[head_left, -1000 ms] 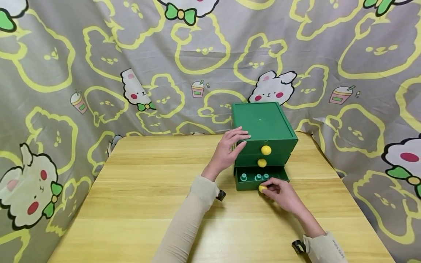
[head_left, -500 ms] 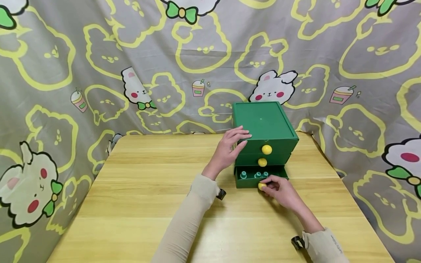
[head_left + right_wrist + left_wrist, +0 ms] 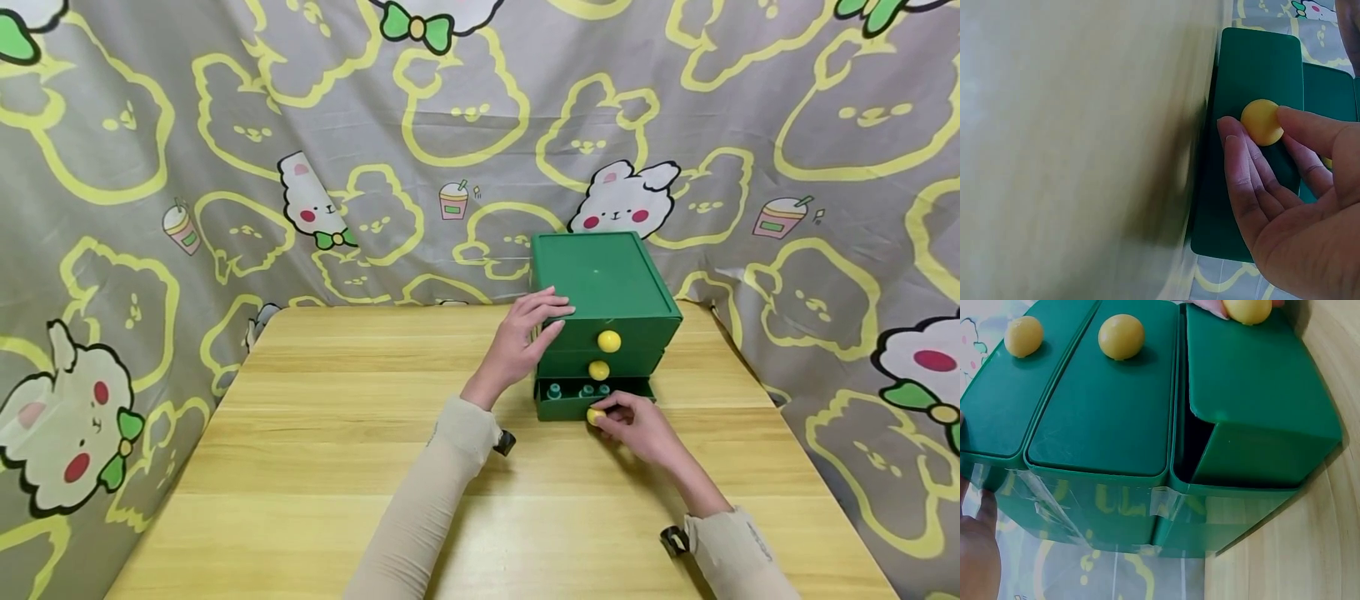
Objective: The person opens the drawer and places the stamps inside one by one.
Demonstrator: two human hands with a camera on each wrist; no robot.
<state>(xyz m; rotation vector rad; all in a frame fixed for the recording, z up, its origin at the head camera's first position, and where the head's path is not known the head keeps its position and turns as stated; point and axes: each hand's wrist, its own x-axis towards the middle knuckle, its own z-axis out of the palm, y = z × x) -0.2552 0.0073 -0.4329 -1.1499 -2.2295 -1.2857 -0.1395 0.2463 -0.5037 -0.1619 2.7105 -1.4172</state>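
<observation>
A green three-drawer cabinet (image 3: 603, 271) stands at the table's right rear. Its bottom drawer (image 3: 558, 409) sticks partly out, with a few small teal pegs (image 3: 554, 391) inside. My right hand (image 3: 641, 429) pinches that drawer's round yellow knob (image 3: 1263, 122) between thumb and fingers. On the cabinet's upper left edge rests my left hand (image 3: 517, 337), its fingers lying over the top and the thumb by the side. From the left wrist camera, the drawer's side (image 3: 1266, 453) shows with a dark gap behind its front. The upper two drawers are closed.
Two more yellow knobs, an upper one (image 3: 609, 341) and a middle one (image 3: 598, 371), jut from the closed drawers. A wooden table (image 3: 300, 450) lies under everything. Patterned grey cloth (image 3: 360, 108) hangs behind and at both sides.
The bottom drawer has slid further into the cabinet, my right hand moving away from me with its knob. More of the pegs is hidden by the drawer front. My left hand stays in place.
</observation>
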